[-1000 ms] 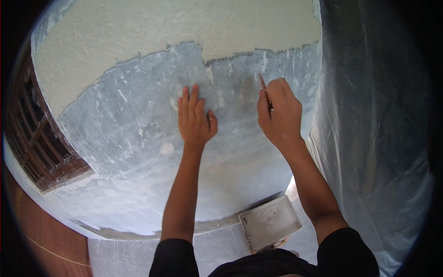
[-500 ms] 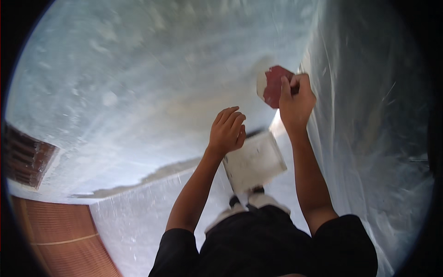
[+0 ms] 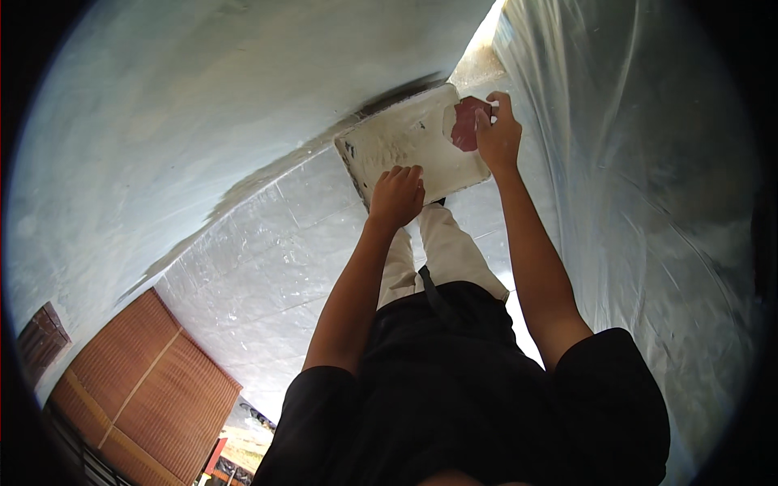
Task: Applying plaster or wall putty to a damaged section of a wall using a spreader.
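My right hand [image 3: 501, 136] pinches a flat, dark-red, many-sided piece [image 3: 468, 124] by its right side. A pale, uneven band runs along the piece's left edge; whether it is a spreader or another tool I cannot tell. In this view it overlaps the right part of a shallow whitish tray [image 3: 438, 154], with dark marks along the tray's rim. My left hand [image 3: 397, 197] appears over the tray's near edge, fingers curled together and no object visible in them. Whether it touches the tray is unclear.
A pale blue-grey wall [image 3: 203, 105] rises ahead and to the left, with a rough strip along its foot. Translucent sheeting [image 3: 632, 202] hangs at the right. Grey flooring [image 3: 251, 235] lies below. A brown slatted panel [image 3: 146, 381] and a small dark-brown opening [image 3: 42, 340] are at the lower left.
My view has shifted, so the tray shows higher and larger. The dark-red piece has gone from in front of the wall to over the tray. My left hand's fingers are more curled.
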### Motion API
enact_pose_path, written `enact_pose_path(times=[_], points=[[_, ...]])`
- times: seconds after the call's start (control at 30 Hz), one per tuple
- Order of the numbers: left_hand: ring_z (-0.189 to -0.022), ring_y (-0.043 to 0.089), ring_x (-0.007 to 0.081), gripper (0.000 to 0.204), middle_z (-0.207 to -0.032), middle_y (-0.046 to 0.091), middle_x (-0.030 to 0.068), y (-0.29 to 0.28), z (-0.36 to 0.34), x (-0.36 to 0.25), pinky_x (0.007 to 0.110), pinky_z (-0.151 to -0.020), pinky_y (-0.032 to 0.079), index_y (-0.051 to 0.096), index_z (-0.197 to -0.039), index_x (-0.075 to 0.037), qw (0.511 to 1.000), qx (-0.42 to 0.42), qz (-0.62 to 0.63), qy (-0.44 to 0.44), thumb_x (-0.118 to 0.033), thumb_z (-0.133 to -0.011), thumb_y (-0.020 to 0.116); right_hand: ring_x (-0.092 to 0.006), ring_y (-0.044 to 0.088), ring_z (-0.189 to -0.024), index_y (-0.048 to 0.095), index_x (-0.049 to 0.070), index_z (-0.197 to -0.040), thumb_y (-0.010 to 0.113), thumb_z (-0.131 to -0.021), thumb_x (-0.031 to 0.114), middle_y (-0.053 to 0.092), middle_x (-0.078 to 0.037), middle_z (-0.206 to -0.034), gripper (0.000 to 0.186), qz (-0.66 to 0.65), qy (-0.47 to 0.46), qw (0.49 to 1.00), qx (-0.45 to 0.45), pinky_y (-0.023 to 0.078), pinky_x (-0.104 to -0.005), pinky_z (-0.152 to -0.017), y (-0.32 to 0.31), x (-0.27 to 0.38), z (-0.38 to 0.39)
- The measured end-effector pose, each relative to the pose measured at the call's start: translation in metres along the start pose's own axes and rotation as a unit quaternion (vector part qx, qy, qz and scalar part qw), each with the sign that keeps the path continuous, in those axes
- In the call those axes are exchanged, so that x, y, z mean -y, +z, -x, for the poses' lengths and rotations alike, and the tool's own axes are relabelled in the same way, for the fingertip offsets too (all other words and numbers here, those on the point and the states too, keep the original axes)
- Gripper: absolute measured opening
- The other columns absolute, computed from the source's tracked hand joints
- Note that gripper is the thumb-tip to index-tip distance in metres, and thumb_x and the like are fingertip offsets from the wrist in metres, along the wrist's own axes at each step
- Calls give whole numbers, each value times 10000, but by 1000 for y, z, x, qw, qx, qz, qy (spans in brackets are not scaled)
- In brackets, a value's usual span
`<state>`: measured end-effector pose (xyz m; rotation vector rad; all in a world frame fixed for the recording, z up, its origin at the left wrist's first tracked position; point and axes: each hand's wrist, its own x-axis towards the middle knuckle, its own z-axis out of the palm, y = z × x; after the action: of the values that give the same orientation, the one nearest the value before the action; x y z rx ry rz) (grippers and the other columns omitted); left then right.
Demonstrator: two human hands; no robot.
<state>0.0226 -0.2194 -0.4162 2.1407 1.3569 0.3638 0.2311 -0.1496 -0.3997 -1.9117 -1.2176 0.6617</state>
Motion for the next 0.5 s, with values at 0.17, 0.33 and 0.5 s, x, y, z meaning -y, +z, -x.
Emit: enact_pose_path(times=[0.17,0.33,0.5], points=[[-923,615,339,199,-931,660,147,35,10,13,469,-836,470,579,-1057,-38,994,71,-14,-84,-122,-882,532,-344,699,-831,531,84,-1268,651,-835,20,702,-211,-918,453,17,40,998,34,524,-402,-737,36,-53,8],[-925,611,321,212,-927,657,134,55,17,28,455,-824,473,573,-1055,-45,991,82,-21,-105,-162,-882,540,-335,699,-851,615,51,-1167,642,-832,33,703,-201,-937,337,11,69,995,73,527,-390,-747,74,-93,4],[-945,610,326,215,-940,659,142,67,14,39,467,-833,469,568,-1059,-40,987,90,4,-131,-160,-884,535,-354,686,-876,644,51,-1100,618,-859,67,700,-184,-954,243,34,47,993,99,523,-400,-758,96,-101,0]])
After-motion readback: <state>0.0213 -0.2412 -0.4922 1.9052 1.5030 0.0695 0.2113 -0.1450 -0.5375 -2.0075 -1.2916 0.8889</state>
